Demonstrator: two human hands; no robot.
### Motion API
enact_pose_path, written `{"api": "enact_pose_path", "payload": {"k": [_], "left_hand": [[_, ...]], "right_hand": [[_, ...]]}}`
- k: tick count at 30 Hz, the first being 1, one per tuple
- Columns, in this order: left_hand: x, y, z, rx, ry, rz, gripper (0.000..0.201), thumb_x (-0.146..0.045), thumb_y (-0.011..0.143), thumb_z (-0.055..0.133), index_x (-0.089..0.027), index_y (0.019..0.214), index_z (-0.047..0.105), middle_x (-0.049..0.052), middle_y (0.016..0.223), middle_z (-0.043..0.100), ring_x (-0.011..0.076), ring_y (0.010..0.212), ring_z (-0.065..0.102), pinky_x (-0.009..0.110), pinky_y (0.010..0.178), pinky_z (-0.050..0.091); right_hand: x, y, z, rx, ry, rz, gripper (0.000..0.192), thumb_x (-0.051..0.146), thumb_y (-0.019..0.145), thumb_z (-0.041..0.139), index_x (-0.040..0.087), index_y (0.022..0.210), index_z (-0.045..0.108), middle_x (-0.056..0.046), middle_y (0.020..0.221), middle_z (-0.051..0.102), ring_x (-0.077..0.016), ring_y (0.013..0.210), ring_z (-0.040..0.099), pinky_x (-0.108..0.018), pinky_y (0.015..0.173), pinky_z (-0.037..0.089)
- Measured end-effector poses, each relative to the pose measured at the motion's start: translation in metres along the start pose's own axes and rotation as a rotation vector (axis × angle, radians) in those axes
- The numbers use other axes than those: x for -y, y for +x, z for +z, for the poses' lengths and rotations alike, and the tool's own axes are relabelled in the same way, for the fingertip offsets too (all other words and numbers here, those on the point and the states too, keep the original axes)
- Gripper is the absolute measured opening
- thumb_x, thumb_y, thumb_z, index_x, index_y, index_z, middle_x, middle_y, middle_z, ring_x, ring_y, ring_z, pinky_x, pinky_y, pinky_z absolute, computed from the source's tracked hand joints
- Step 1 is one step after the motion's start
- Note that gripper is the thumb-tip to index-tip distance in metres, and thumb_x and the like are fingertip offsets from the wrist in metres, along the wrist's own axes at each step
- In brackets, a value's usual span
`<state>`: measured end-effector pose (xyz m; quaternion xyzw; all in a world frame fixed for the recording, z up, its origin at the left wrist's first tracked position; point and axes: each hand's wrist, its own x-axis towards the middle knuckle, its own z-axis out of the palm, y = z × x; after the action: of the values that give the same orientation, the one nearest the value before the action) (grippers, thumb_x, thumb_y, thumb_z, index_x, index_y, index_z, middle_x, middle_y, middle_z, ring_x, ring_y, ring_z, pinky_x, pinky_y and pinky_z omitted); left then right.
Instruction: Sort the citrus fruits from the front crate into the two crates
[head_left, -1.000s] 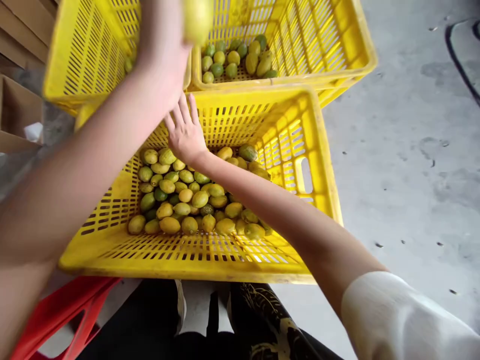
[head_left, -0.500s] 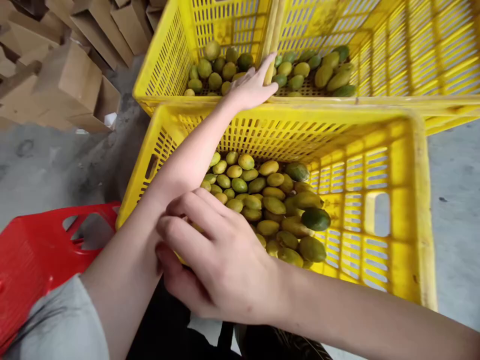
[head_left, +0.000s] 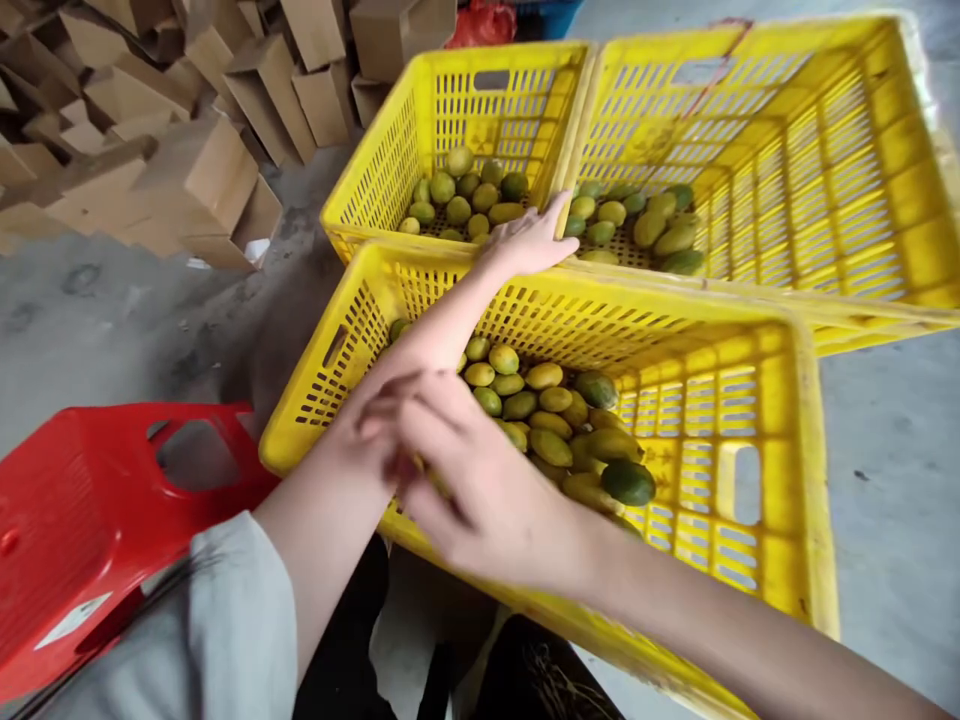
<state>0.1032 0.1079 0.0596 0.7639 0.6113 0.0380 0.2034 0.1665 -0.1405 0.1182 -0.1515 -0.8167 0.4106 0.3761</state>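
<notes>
Left hand (head_left: 529, 243) is extended to 12 o'clock, fingers spread open and empty, resting at the junction where the near crate's far rim meets the two far crates. Right hand (head_left: 465, 470) hovers low over the near yellow crate (head_left: 787, 470), blurred, fingers curled; whether it grips a fruit cannot be told. Lemons (head_left: 555, 420), green to yellow, lie in the near crate just beyond the right hand toward 1 o'clock. The far left crate (head_left: 375, 190) and far right crate (head_left: 862, 150) each hold fewer fruit. A red stool (head_left: 82, 510) stands at 9 o'clock; cardboard boxes (head_left: 165, 130) are piled at 10 o'clock on the floor.
</notes>
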Motion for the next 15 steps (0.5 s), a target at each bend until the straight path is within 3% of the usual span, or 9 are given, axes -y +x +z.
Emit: {"api": "enact_pose_path", "payload": {"k": [2, 4, 6, 8, 10, 12, 15], "left_hand": [[-0.002, -0.003, -0.001, -0.007, -0.007, -0.008, 0.079, -0.039, 0.117, 0.052, -0.026, 0.189, 0.020, 0.013, 0.183, 0.046, 0.0401, 0.161, 0.053, 0.055, 0.133, 0.040], [-0.004, -0.006, -0.003, -0.004, -0.010, -0.014, 0.079, -0.038, 0.118, 0.051, -0.025, 0.189, 0.020, 0.014, 0.183, 0.046, 0.0396, 0.162, 0.052, 0.053, 0.135, 0.038], [-0.005, -0.009, -0.004, 0.008, -0.015, -0.018, 0.079, -0.037, 0.118, 0.050, -0.023, 0.189, 0.019, 0.015, 0.184, 0.043, 0.0392, 0.163, 0.051, 0.053, 0.136, 0.037], [-0.005, -0.010, -0.004, 0.014, -0.028, -0.018, 0.079, -0.036, 0.118, 0.049, -0.022, 0.189, 0.018, 0.016, 0.185, 0.042, 0.0401, 0.162, 0.051, 0.055, 0.136, 0.036], [-0.004, -0.010, -0.004, 0.009, -0.043, -0.012, 0.080, -0.036, 0.116, 0.050, -0.024, 0.189, 0.020, 0.015, 0.183, 0.046, 0.0416, 0.160, 0.053, 0.058, 0.134, 0.037], [-0.004, -0.009, -0.002, -0.001, -0.052, -0.007, 0.080, -0.037, 0.115, 0.052, -0.028, 0.188, 0.022, 0.013, 0.178, 0.054, 0.0427, 0.157, 0.055, 0.061, 0.133, 0.038], [-0.003, -0.008, 0.000, -0.012, -0.058, -0.014, 0.080, -0.036, 0.113, 0.052, -0.032, 0.188, 0.024, 0.012, 0.172, 0.060, 0.0425, 0.155, 0.056, 0.061, 0.131, 0.039]], "right_hand": [[0.004, 0.006, 0.003, -0.009, -0.050, 0.037, 0.028, 0.013, 0.101, 0.055, 0.018, 0.124, 0.070, -0.015, 0.125, 0.068, -0.0303, 0.123, 0.063, -0.050, 0.111, 0.057], [0.026, 0.005, 0.016, 0.110, -0.060, -0.035, 0.019, 0.020, 0.102, 0.065, 0.019, 0.120, 0.072, -0.014, 0.126, 0.070, -0.0308, 0.126, 0.061, -0.047, 0.114, 0.055], [0.049, -0.001, 0.030, 0.227, -0.048, -0.127, 0.020, 0.017, 0.102, 0.072, 0.025, 0.120, 0.071, -0.008, 0.133, 0.071, -0.0243, 0.128, 0.061, -0.035, 0.115, 0.053], [0.056, -0.005, 0.038, 0.304, -0.023, -0.202, 0.024, 0.017, 0.103, 0.074, 0.029, 0.124, 0.071, -0.003, 0.139, 0.072, -0.0191, 0.128, 0.061, -0.026, 0.113, 0.051], [0.042, -0.005, 0.036, 0.325, -0.009, -0.258, 0.028, 0.023, 0.107, 0.068, 0.027, 0.134, 0.070, -0.004, 0.140, 0.071, -0.0198, 0.127, 0.061, -0.028, 0.112, 0.051], [0.017, 0.000, 0.026, 0.262, -0.031, -0.247, 0.036, 0.028, 0.107, 0.062, 0.023, 0.141, 0.069, -0.010, 0.136, 0.070, -0.0241, 0.122, 0.062, -0.037, 0.109, 0.054], [-0.003, 0.004, 0.017, 0.211, -0.092, -0.164, 0.037, 0.030, 0.103, 0.060, 0.018, 0.136, 0.072, -0.015, 0.133, 0.069, -0.0292, 0.121, 0.061, -0.047, 0.109, 0.055]]}}
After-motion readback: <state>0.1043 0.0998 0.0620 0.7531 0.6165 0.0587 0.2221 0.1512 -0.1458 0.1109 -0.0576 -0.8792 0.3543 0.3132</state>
